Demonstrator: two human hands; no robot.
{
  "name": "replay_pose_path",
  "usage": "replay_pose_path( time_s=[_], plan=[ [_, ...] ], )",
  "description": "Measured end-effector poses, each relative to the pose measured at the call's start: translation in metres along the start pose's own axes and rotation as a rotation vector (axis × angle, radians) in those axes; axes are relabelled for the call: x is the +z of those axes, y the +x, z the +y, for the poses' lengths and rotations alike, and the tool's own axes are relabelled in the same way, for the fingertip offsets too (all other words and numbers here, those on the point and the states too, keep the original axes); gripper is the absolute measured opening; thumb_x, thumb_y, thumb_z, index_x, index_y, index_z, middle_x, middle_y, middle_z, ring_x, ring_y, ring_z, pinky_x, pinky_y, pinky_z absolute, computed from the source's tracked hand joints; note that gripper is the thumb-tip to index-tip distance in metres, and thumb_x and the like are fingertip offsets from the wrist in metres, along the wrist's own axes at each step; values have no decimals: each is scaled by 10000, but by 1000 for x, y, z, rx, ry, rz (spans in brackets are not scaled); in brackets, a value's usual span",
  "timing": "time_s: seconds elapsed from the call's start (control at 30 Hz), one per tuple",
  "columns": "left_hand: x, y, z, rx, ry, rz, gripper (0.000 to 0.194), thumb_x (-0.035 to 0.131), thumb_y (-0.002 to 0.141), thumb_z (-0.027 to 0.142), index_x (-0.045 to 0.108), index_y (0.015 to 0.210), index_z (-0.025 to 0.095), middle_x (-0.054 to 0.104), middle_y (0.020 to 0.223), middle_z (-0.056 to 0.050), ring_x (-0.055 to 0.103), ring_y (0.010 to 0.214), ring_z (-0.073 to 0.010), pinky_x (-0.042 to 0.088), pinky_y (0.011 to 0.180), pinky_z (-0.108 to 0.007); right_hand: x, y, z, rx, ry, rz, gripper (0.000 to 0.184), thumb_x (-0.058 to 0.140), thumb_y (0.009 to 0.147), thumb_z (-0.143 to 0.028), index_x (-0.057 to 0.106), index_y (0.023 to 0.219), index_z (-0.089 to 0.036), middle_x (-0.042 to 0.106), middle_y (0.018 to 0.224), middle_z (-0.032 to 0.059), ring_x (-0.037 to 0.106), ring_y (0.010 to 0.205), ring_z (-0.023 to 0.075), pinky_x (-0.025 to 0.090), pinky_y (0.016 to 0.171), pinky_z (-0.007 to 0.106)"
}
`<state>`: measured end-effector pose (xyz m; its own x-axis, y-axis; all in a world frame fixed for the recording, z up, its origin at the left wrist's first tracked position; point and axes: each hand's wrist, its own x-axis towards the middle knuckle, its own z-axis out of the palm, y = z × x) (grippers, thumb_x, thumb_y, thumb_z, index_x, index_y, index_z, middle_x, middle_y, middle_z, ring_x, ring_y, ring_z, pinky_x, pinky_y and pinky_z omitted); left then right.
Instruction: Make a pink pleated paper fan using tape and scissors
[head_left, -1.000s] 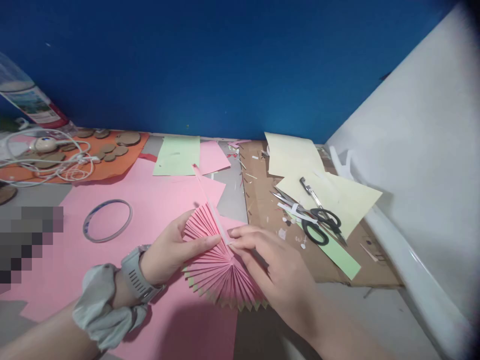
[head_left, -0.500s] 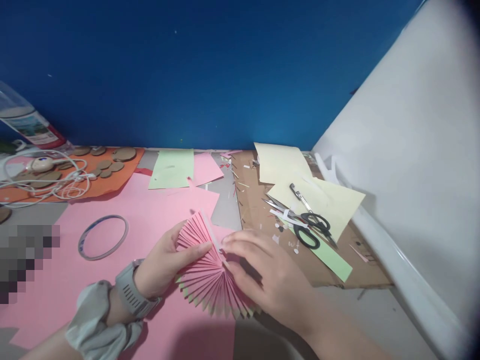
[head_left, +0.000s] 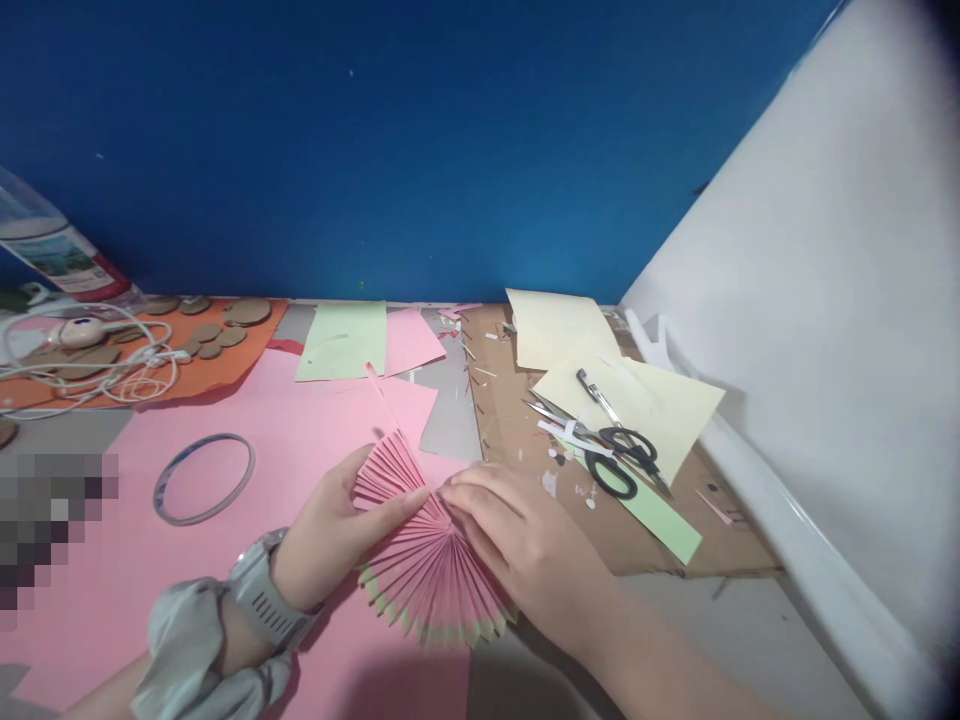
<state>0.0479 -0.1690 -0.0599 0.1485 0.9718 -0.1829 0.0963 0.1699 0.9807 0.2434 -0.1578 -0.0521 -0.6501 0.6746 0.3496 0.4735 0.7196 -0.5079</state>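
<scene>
Pink pleated fan point(head_left: 442, 585): gripped by the left hand point(head_left: 337, 525), thumb clamping its pleats | right hand point(head_left: 521, 545): fingertips bunched at fan's centre, can't tell if gripping | I'd hold folds even, press lightly | pink sheet point(head_left: 300, 440): beneath left fingers

My left hand point(head_left: 322, 530) and right hand point(head_left: 517, 540) have the pleated pink paper fan point(head_left: 424, 575) between them, partly over the large pink paper sheet point(head_left: 292, 440). On that sheet, to my left, lies the thin round tape ring point(head_left: 160, 492). Behind it, the tangled white cable point(head_left: 146, 378) overlaps the flat orange paper sheet point(head_left: 244, 355). To my right, on the brown cardboard sheet point(head_left: 499, 400), the black-handled metal scissors point(head_left: 594, 466) lie across the pointed cream paper sheet point(head_left: 679, 400) and the long green paper strip point(head_left: 667, 525).
</scene>
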Motion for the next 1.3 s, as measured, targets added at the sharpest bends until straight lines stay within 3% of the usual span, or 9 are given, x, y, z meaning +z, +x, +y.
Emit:
replay_pose_path(
  time_s=[0.2, 0.4, 0.57, 0.67, 0.8, 0.87, 0.97, 1.13, 1.3],
  plan=[
    [-4, 2, 4, -36, -126, -132, 271, 641, 780, 295, 560, 1005, 169, 638, 923, -50, 600, 856, -185, 488, 812, -328, -7, 0, 2, 73, -29, 125, 183, 419, 903, -134, 560, 1020, -145, 607, 988, 74, 533, 958, 176, 430, 860, 336],
    [-21, -2, 6, -299, -226, -652, 450, 768, 601, 244, 612, 1015, 160, 660, 849, -39, 609, 758, -177, 493, 689, -263, -30, 4, 37, 656, 334, 632, 131, 521, 860, -319, 591, 924, -228, 600, 838, -1, 578, 733, 120, 474, 680, 261],
    [-27, -5, 9, -324, -366, -654, 471, 776, 548, 271, 647, 990, 173, 677, 860, -55, 618, 753, -198, 491, 680, -275, -45, 6, 72, 829, 856, 1071, 191, 666, 711, -333, 582, 822, -201, 543, 786, -32, 486, 561, 54, 412, 490, 181],
    [-25, -6, 13, -301, -457, -619, 436, 769, 558, 286, 664, 968, 179, 686, 841, -70, 639, 738, -219, 498, 682, -296, -53, 6, 78, 846, 946, 1191, 218, 704, 662, -294, 543, 769, -192, 537, 761, -44, 433, 526, 32, 383, 472, 158],
    [-21, -6, 13, -276, -506, -507, 452, 765, 582, 279, 649, 1012, 198, 691, 835, -74, 656, 743, -229, 507, 684, -304, -53, 6, 70, 785, 925, 1021, 371, 662, 729, -359, 365, 587, -189, 328, 485, -99, 290, 420, 41, 296, 408, 156],
    [-18, -5, 10, -258, -518, -473, 461, 761, 598, 292, 638, 1032, 199, 690, 789, -69, 658, 724, -224, 510, 652, -292, -46, 7, 60, 772, 907, 891, 331, 616, 777, -380, 397, 613, -195, 351, 479, -90, 331, 431, 54, 318, 427, 170],
    [-13, -4, 4, -204, -495, -466, 442, 743, 646, 280, 618, 1063, 201, 683, 772, -55, 654, 709, -203, 503, 645, -275, -34, 9, 39, 745, 840, 504, 214, 502, 858, -426, 541, 892, -218, 471, 577, -64, 453, 514, 81, 391, 501, 200],
    [-5, 0, 1, -96, -444, -439, 413, 700, 711, 213, 569, 1101, 172, 655, 986, -90, 626, 875, -219, 492, 772, -326, -15, 10, 8, 466, 1008, -132, 335, 506, 835, -498, 544, 933, -179, 550, 798, 7, 534, 703, 115, 457, 663, 261],
    [3, 1, 4, -7, -271, -328, 376, 681, 742, 208, 521, 1077, 149, 623, 1036, -93, 588, 954, -220, 467, 853, -350, -6, 11, -5, 483, 841, -199, 213, 591, 803, -371, 510, 859, -184, 559, 829, 0, 527, 737, 118, 454, 685, 254]
  ],
)
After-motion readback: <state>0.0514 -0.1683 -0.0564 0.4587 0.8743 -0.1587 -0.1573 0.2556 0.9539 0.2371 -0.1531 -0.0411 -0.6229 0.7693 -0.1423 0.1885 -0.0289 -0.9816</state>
